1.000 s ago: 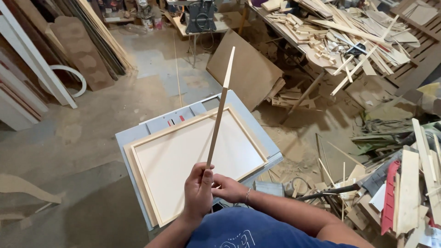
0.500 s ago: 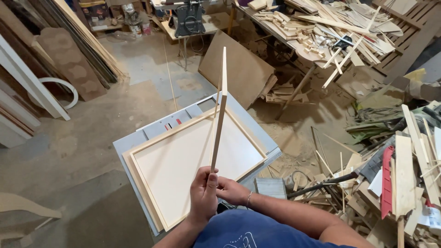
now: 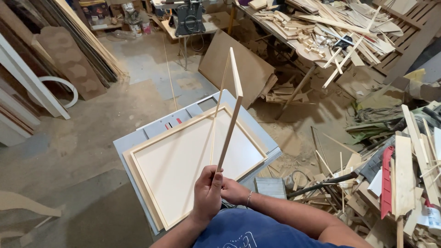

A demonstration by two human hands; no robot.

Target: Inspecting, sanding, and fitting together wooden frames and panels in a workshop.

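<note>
Both hands meet at the bottom centre of the view, above the near edge of a grey table point(image 3: 138, 140). The left hand point(image 3: 207, 195) is wrapped in a fist around the lower ends of two wood strips. One is a broad strip point(image 3: 232, 115), rising from the fist and leaning slightly right, its pale face turned to the right at the top. The other is a thin strip point(image 3: 217, 110), just left of it, running nearly parallel and meeting the broad one near the top. The right hand point(image 3: 235, 192) sits just behind and right of the left, touching it; its fingers are hidden behind the left fist, so I cannot tell whether it also grips the strips. One bracelet point(image 3: 248, 198) circles its wrist.

On the table lies one flat panel point(image 3: 183, 160), a pale board with a light wooden frame round all four sides, turned at an angle to the table's edges. The strips stand over its right half.

Beyond the table one brown board point(image 3: 234, 64) leans on the floor. To the right a workbench point(image 3: 294, 46) is heaped with offcuts, and a second pile of scrap wood point(image 3: 404, 174) fills the floor at the right edge, with one red strip point(image 3: 386, 179) in it. At the left, one white ring point(image 3: 59, 89) leans among stacked boards.
</note>
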